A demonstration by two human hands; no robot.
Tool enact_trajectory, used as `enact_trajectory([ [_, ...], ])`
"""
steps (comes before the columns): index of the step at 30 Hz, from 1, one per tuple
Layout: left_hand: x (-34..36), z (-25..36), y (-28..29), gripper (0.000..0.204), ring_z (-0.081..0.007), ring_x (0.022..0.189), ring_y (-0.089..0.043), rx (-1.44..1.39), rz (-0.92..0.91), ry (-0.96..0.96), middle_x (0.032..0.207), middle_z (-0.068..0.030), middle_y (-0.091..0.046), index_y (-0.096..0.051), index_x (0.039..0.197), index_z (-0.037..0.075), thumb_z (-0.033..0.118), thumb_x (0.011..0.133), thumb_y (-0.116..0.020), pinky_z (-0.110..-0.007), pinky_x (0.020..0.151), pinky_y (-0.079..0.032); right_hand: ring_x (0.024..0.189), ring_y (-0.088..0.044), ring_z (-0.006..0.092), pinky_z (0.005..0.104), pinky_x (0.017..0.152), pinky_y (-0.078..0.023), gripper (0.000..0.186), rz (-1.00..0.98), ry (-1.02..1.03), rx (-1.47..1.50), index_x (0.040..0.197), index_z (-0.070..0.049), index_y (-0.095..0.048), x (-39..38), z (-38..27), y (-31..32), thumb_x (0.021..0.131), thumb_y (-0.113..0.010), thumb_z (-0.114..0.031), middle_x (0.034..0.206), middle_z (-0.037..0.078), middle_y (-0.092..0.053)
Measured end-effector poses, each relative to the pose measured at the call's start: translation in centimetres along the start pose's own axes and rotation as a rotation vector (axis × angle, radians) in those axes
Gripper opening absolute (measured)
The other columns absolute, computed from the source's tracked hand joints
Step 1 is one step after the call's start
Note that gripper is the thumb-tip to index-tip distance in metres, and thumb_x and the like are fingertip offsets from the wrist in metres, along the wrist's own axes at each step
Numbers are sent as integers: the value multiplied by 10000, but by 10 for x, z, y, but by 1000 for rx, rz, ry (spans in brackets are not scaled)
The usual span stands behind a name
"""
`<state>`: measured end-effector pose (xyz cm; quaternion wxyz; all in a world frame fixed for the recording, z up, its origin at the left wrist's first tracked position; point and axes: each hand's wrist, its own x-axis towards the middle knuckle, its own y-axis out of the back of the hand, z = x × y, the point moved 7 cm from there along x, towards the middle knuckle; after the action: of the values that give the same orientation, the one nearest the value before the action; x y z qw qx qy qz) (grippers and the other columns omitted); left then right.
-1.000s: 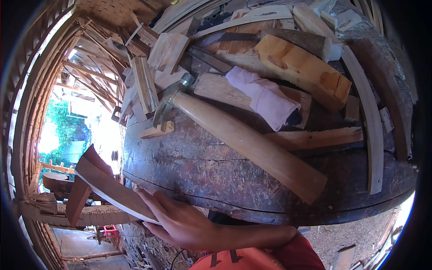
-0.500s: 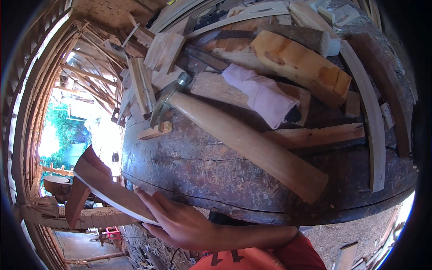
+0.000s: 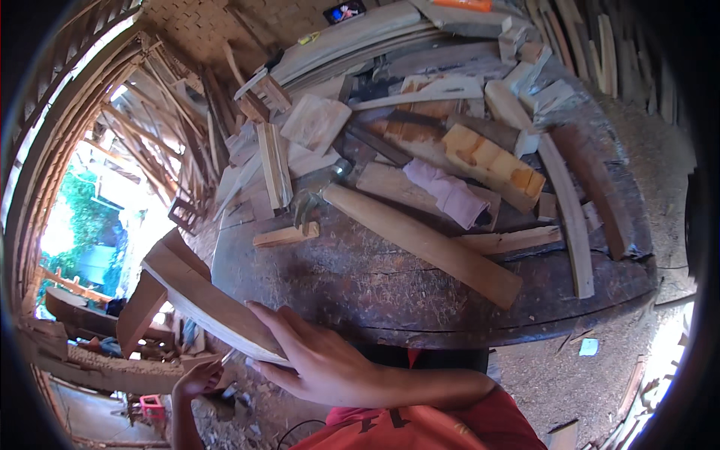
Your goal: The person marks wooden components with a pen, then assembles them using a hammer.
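Note:
My right hand (image 3: 322,356) grips a long pale wooden piece (image 3: 206,292) with angled darker side boards at its far end, held off the bench's left front. My left hand (image 3: 196,381) is low at the left, below that piece, fingers curled near a thin pale item; what it holds is unclear. On the dark, cracked bench (image 3: 360,292) lies a claw hammer (image 3: 420,244) with a long wooden handle, its head beside a small wood strip (image 3: 285,234). Behind the handle are a pink cloth wrap (image 3: 442,191) round a tool and a yellowish block (image 3: 491,165).
Boards and offcuts (image 3: 315,124) crowd the bench's back, along with a small screen (image 3: 344,10) and an orange item (image 3: 463,4). Planks (image 3: 615,67) lean at right. At left are stacked timber (image 3: 150,127), a red plastic stool (image 3: 151,406) and a bright opening.
My left hand has come into view at lower left. The view has tilted up, showing more of the bench's back. My right hand still holds the piece, now appearing slightly raised and shifted right.

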<state>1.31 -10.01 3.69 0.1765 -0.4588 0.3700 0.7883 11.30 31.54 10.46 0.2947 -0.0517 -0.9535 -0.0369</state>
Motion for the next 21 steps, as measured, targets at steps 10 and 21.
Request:
enact_trajectory([
  [10, -63, 97, -34, 276, -36, 607, -375, 38, 197, -598, 697, 70, -419, -624, 1014, 83, 313, 1020, -471, -207, 515, -294, 741, -629, 393, 451, 627, -536, 661, 62, 10, -250, 1423, 4, -329, 35, -11, -35, 885, -667, -179, 1011, 213, -530],
  [21, -61, 78, 8, 327, -86, 569, -468, -340, 115, -1107, 711, 8, -524, -583, 884, 71, 331, 1037, -457, -238, 546, -389, 939, -603, 290, 367, 817, -479, 613, 4, -47, -302, 1334, -5, -443, 54, -5, -104, 813, -749, -110, 1082, 176, -552],
])
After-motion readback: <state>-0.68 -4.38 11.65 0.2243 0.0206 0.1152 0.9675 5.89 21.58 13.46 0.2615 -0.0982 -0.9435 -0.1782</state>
